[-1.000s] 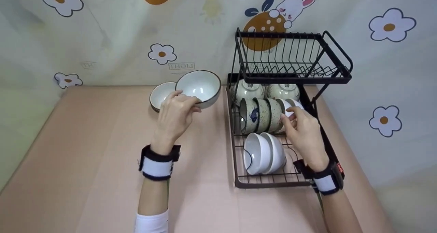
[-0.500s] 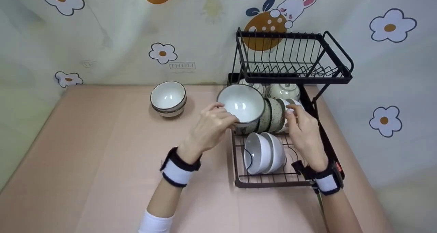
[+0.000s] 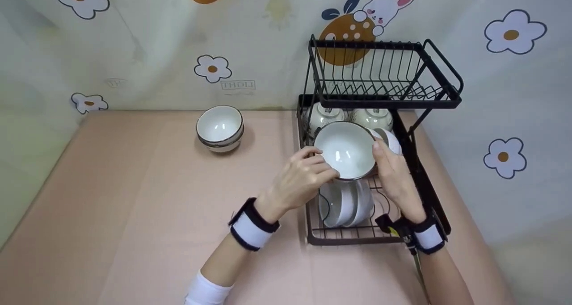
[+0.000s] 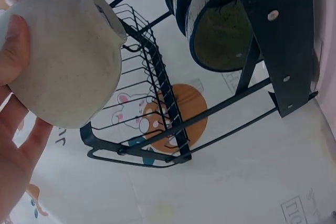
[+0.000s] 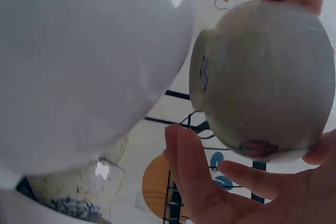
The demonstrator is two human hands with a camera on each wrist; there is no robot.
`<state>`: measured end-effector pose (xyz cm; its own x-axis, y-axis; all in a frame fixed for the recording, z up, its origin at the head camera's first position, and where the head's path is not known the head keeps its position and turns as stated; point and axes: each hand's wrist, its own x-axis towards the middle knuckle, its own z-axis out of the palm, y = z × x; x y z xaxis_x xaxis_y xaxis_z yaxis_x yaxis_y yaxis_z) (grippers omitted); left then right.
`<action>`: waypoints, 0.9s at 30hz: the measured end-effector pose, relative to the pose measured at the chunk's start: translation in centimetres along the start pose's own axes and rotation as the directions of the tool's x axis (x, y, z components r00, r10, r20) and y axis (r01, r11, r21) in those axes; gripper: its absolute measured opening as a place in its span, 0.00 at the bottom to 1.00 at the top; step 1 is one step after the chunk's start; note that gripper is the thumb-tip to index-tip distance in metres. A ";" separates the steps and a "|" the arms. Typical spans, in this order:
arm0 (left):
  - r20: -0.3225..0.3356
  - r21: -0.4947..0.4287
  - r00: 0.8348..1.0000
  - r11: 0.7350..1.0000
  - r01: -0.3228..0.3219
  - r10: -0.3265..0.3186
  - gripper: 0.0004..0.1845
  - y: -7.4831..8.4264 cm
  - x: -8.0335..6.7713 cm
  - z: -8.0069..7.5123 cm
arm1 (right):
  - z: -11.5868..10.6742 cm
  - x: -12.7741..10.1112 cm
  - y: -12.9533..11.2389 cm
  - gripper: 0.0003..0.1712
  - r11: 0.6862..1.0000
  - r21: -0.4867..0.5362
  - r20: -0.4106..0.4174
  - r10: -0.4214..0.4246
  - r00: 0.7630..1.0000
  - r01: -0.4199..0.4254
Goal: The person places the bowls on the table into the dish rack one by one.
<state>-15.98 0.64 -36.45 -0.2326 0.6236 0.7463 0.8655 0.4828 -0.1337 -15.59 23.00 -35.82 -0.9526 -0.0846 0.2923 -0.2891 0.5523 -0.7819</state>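
A dark-rimmed white bowl (image 3: 344,151) is tilted above the lower tier of the black dish rack (image 3: 353,241), its inside facing up toward the head camera. My left hand (image 3: 306,180) grips its left edge, thumb and fingers on opposite faces in the left wrist view. At the right edge, my right hand (image 3: 395,175) pinches the rim with its thumb; in the right wrist view its fingers lie along the underside of the bowl (image 5: 273,77). The speckled bowls (image 4: 220,30) behind it are hidden in the head view.
Two white bowls (image 3: 342,206) stand on edge at the rack's front. Upturned bowls (image 3: 327,115) sit at its back under the upper tier (image 3: 384,104). White bowls (image 3: 391,139) stand right of the held one. Stacked dark-rimmed bowls (image 3: 220,126) rest on the table at left.
My left hand has carried the bowl rightward from beside the table stack to over the rack. My right hand, earlier near the racked bowls, now holds the carried bowl's right rim.
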 end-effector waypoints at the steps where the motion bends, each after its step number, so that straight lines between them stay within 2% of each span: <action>1: 0.000 0.004 1.000 1.000 -0.005 0.005 0.06 0.1 0.1 0.1 | 0.1 0.0 0.0 0.27 0.999 0.033 0.013 0.011 1.000 -0.012; 4: 0.001 0.018 1.000 1.000 -0.014 0.014 0.07 0.4 0.2 0.2 | 0.2 0.1 -0.1 0.29 0.990 0.131 0.055 0.047 0.997 -0.054; 6: 0.004 0.031 1.000 0.999 -0.019 0.019 0.06 0.5 0.2 0.3 | 0.3 0.1 -0.2 0.29 0.967 0.235 0.097 0.079 0.992 -0.100; 8: 0.006 0.034 1.000 0.999 -0.020 0.020 0.06 0.6 0.2 0.5 | 0.3 0.2 -0.3 0.31 0.919 0.359 0.151 0.113 0.982 -0.162; 11: 0.023 0.021 1.000 1.000 -0.015 0.014 0.06 0.7 0.2 0.5 | 0.3 0.1 -0.4 0.32 0.823 0.508 0.240 0.150 0.959 -0.255; 12: 0.031 0.009 0.999 1.000 -0.009 0.009 0.06 0.7 0.2 0.6 | 0.3 0.1 -0.4 0.33 0.797 0.534 0.264 0.158 0.951 -0.281; 13: 0.038 -0.006 0.999 1.000 -0.002 0.002 0.07 0.8 0.2 0.6 | 0.3 0.0 -0.3 0.33 0.785 0.543 0.277 0.167 0.946 -0.298; 16: 0.063 -0.046 0.998 0.999 0.025 -0.022 0.08 0.8 0.2 0.6 | 0.3 0.0 -0.3 0.30 0.772 0.548 0.284 0.190 0.940 -0.322; 20: 0.074 -0.101 0.995 0.993 0.068 -0.060 0.06 1.0 0.2 0.7 | 0.6 0.1 -0.4 0.30 0.736 0.587 0.243 0.237 0.941 -0.337; 22: 0.070 -0.121 0.993 0.987 0.105 -0.097 0.07 1.0 0.3 0.7 | 0.5 0.1 -0.4 0.30 0.740 0.593 0.209 0.239 0.948 -0.317; 24: 0.066 -0.124 0.985 0.978 0.168 -0.161 0.13 0.9 0.3 0.7 | 0.1 0.1 -0.4 0.29 0.772 0.573 0.170 0.215 0.962 -0.274; 26: 0.080 -0.116 0.965 0.959 0.258 -0.249 0.19 0.7 0.2 0.7 | -0.4 0.1 -0.2 0.29 0.837 0.506 0.123 0.168 0.978 -0.207; 27: 0.095 -0.099 0.948 0.945 0.312 -0.303 0.21 0.6 0.1 0.7 | -0.7 0.1 -0.1 0.29 0.869 0.463 0.097 0.142 0.985 -0.171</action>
<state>-15.77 1.43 -36.95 -0.5251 0.5034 0.6861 0.7892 0.5898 0.1713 -15.60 23.48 -35.33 -0.9887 -0.0858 0.1232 -0.1324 0.1105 -0.9850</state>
